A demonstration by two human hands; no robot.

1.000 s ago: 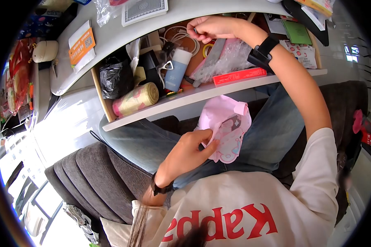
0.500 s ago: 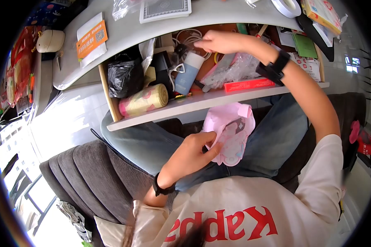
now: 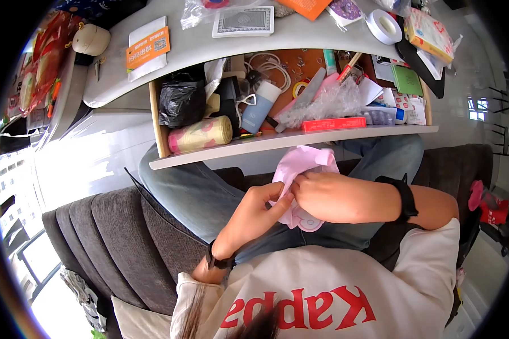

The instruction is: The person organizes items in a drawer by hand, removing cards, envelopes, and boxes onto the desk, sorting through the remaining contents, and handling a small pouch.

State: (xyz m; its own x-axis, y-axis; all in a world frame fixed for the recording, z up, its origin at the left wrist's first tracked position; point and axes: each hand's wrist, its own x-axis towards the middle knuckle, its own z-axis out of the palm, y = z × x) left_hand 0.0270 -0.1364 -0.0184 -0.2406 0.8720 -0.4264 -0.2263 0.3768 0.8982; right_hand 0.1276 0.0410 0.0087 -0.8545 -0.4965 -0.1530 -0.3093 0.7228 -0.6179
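Note:
Over my lap hangs a pink pouch (image 3: 291, 164), a thin, soft bag with a printed picture on its lower part. My left hand (image 3: 254, 212) pinches the pouch's left edge between thumb and fingers. At the pouch's mouth is my right hand (image 3: 322, 195), its fingers curled down into or against the opening. The fingertips are hidden, so whatever they hold cannot be made out. Just beyond both hands, an open drawer (image 3: 288, 146) holds a blue and white bottle (image 3: 260, 106), a red box (image 3: 333, 124) and crumpled clear plastic wrap (image 3: 328, 107).
Inside the drawer also lie a black plastic bag (image 3: 181, 103), a patterned yellow roll (image 3: 201, 134), a white cable (image 3: 283, 70) and a green packet (image 3: 407, 80). On the desktop (image 3: 192, 39) are a playing-card deck (image 3: 243, 21) and a tape roll (image 3: 384, 27). A grey sofa (image 3: 119, 248) surrounds me.
My right hand has come back from the drawer to the pouch's mouth. The left hand keeps its pinch on the pouch. The view has shifted, showing more of the desktop.

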